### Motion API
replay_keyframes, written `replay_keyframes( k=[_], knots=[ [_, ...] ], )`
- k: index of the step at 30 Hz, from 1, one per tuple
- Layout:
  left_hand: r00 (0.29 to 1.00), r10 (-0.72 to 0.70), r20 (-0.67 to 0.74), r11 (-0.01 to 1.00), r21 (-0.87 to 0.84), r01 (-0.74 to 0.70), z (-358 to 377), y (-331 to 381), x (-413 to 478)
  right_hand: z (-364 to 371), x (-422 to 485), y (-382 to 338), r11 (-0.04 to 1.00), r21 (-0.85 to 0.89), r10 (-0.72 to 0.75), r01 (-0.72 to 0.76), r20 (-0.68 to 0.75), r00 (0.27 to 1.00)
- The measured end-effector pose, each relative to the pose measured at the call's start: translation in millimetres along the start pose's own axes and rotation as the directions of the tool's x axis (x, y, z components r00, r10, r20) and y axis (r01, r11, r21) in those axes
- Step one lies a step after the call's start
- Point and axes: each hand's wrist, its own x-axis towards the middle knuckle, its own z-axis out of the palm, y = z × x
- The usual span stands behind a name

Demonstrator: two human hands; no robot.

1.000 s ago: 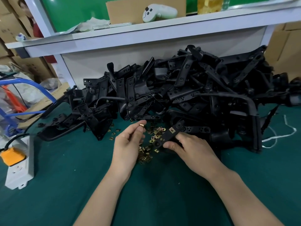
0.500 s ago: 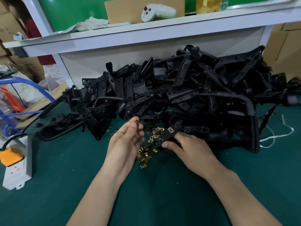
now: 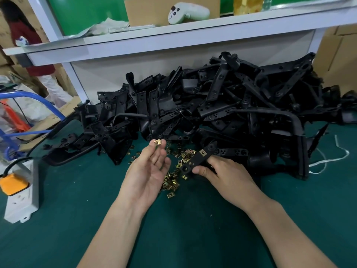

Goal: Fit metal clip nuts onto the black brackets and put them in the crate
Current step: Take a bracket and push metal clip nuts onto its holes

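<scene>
Brass-yellow clip nut (image 3: 157, 142) pinched at the fingertips of the left hand (image 3: 146, 171); right hand (image 3: 226, 175) curls round a black bracket (image 3: 196, 162).
Head view: one fitted nut (image 3: 202, 151) sits at the bracket's far end. Best turn the held nut's open side to a bare hole and slide it on square. Beneath lie loose nuts (image 3: 172, 179); no crate shows, and no writing is legible.

Near end of held bracket (image 3: 196, 161) hidden under right hand (image 3: 228, 176) fingers, clip nut (image 3: 157, 142) at left hand (image 3: 146, 175) fingertips too small for detail, loose clip nuts (image 3: 172, 182) partly covered behind those fingers
</scene>
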Motion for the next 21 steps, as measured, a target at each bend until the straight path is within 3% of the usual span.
replay_keyframes(
  k=[21],
  knots=[
    [0.998,-0.058,-0.035,0.995,-0.086,0.055,-3.7,-0.2,0.3,0.7,0.4,1.0,1.0,0.015,-0.006,0.006,0.009,1.0]
  ],
)
